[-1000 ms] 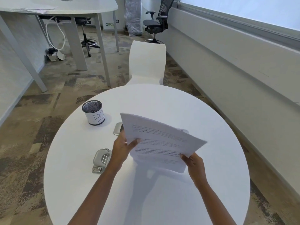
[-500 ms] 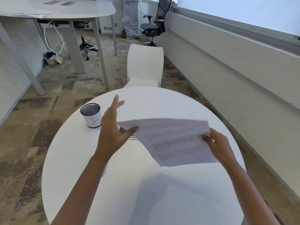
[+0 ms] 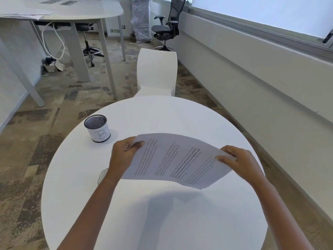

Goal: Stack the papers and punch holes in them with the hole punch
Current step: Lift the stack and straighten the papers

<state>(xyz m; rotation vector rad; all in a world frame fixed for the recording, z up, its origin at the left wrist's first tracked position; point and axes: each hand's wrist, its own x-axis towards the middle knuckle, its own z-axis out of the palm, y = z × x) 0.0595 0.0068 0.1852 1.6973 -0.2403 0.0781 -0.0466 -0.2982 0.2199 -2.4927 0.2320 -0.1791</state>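
Both hands hold the papers (image 3: 177, 159) in the air above the middle of the round table (image 3: 162, 222): the left hand (image 3: 124, 156) is closed on the left end and the right hand (image 3: 239, 161) pinches the right end with thumb on top. The sheets sag and bend between the two grips, and I cannot tell if their edges are even. The hole punch (image 3: 101, 176) lies near the left edge of the table, mostly hidden behind the left forearm. The risk, as I judge it, is that the sheets slide apart, because they are held only at the ends; then the holes would not match. The left arm could also knock the punch, or the mesh cup (image 3: 97, 128) at the far left edge, when it reaches.
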